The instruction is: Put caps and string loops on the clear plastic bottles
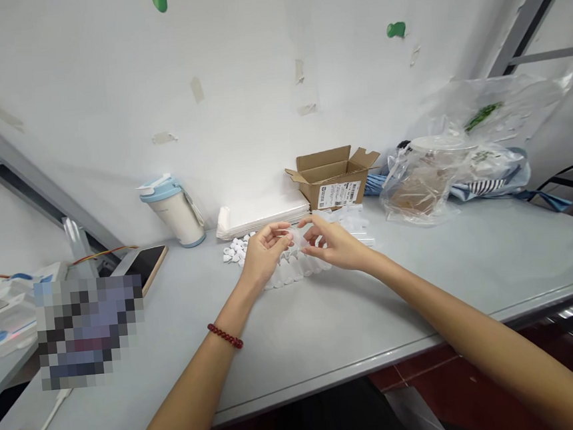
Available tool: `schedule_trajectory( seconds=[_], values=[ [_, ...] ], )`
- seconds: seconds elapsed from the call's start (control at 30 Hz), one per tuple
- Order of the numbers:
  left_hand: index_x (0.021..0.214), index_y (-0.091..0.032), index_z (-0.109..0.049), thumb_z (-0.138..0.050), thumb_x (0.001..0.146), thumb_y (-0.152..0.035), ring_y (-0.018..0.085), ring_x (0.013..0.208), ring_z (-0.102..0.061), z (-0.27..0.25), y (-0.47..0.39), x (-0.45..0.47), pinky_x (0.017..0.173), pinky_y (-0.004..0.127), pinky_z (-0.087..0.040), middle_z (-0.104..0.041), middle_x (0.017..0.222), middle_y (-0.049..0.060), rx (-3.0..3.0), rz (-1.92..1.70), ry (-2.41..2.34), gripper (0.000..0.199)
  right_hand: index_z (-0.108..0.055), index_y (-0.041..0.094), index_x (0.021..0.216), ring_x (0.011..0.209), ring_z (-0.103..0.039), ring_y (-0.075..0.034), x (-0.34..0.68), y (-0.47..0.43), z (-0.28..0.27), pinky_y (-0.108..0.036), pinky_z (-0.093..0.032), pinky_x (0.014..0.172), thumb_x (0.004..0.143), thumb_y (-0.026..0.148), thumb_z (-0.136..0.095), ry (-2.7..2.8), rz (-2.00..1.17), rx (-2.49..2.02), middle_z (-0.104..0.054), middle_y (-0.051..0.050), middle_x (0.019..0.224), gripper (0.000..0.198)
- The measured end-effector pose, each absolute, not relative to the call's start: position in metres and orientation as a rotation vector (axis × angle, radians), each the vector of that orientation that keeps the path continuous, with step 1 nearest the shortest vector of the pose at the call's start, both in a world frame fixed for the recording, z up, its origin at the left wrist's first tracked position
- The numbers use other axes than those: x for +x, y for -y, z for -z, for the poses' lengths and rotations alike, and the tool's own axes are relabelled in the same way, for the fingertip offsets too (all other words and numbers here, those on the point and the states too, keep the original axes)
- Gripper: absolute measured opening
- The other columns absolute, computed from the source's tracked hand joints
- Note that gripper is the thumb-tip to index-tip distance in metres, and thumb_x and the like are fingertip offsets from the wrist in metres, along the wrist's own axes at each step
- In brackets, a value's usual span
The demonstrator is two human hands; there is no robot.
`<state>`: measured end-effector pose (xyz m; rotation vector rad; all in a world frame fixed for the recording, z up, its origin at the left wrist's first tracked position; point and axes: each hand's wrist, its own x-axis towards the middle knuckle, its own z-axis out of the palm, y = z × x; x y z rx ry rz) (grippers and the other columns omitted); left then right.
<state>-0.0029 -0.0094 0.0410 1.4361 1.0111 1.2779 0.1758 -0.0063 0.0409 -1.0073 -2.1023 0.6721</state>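
Above the grey table, my left hand [265,249] and my right hand [335,243] come together around a small translucent plastic piece [297,237]. The fingertips of both hands pinch it from either side; its exact kind is hard to make out. Just below the hands lies a row of small frosted plastic tubes [287,272], partly covered by the fingers. A pile of small white plastic caps [234,250] sits left of my left hand. Behind my right hand are several clear plastic tubes [360,227]. A dark red bead bracelet [225,336] circles my left wrist.
Along the wall stand a blue-and-white tumbler [173,211], a stack of white sheets or envelopes [266,215] and an open cardboard box [333,179]. Plastic bags [417,187] are heaped at the right. A phone [148,267] and a blurred-out patch lie on the left.
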Motion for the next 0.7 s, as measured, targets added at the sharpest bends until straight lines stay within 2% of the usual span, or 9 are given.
schedule_trajectory(
  seconds=[0.1,0.23,0.4,0.5,0.6,0.7],
  values=[
    [0.098,-0.016,-0.062,-0.068,0.069,-0.031,0.013,0.071,-0.061,-0.04,0.009,-0.003,0.072,0.029,-0.048,-0.063,0.082,0.002,1.443,-1.267,-0.987,0.033,-0.048,0.019,0.118,0.07,-0.058,-0.014,0.174,0.006,-0.041,-0.027,-0.046,0.066,0.081,0.027,-0.058,2.108,-0.672,-1.02,-0.064,-0.001,0.078,0.039],
    [0.108,-0.016,-0.056,-0.067,0.07,-0.029,0.012,0.067,-0.061,-0.039,0.01,-0.002,0.07,0.028,-0.048,-0.064,0.082,0.001,1.435,-1.299,-1.01,0.041,-0.051,0.02,0.117,0.057,-0.054,-0.011,0.171,0.007,-0.039,-0.025,-0.043,0.06,0.083,0.03,-0.057,2.119,-0.635,-1.048,-0.062,0.0,0.076,0.037],
    [0.125,-0.015,-0.038,-0.067,0.072,-0.029,0.012,0.059,-0.062,-0.037,0.013,0.002,0.065,0.028,-0.048,-0.064,0.077,-0.001,1.409,-1.382,-1.186,0.062,-0.049,0.02,0.116,0.054,-0.053,-0.01,0.168,0.006,-0.034,-0.023,-0.039,0.056,0.083,0.028,-0.056,2.122,-0.486,-1.076,-0.061,0.0,0.077,0.034],
    [0.13,-0.015,-0.03,-0.065,0.075,-0.033,0.013,0.063,-0.062,-0.037,0.016,0.006,0.063,0.027,-0.048,-0.063,0.077,-0.001,1.398,-1.416,-1.142,0.067,-0.048,0.02,0.113,0.054,-0.052,-0.011,0.167,0.006,-0.032,-0.023,-0.038,0.055,0.083,0.029,-0.056,2.116,-0.451,-1.08,-0.06,0.0,0.075,0.033],
    [0.127,-0.017,-0.033,-0.069,0.071,-0.03,0.013,0.072,-0.061,-0.039,0.018,0.009,0.066,0.026,-0.047,-0.063,0.08,0.0,1.412,-1.43,-1.109,0.068,-0.047,0.02,0.112,0.054,-0.052,-0.012,0.166,0.007,-0.032,-0.024,-0.037,0.055,0.083,0.031,-0.057,2.104,-0.417,-1.066,-0.059,0.0,0.073,0.033],
    [0.12,-0.017,-0.041,-0.071,0.069,-0.027,0.015,0.079,-0.061,-0.041,0.019,0.01,0.069,0.026,-0.047,-0.064,0.082,0.001,1.399,-1.428,-1.098,0.06,-0.045,0.02,0.112,0.055,-0.051,-0.012,0.166,0.007,-0.032,-0.024,-0.037,0.055,0.081,0.034,-0.059,2.098,-0.4,-1.058,-0.057,0.002,0.071,0.036]
  ],
)
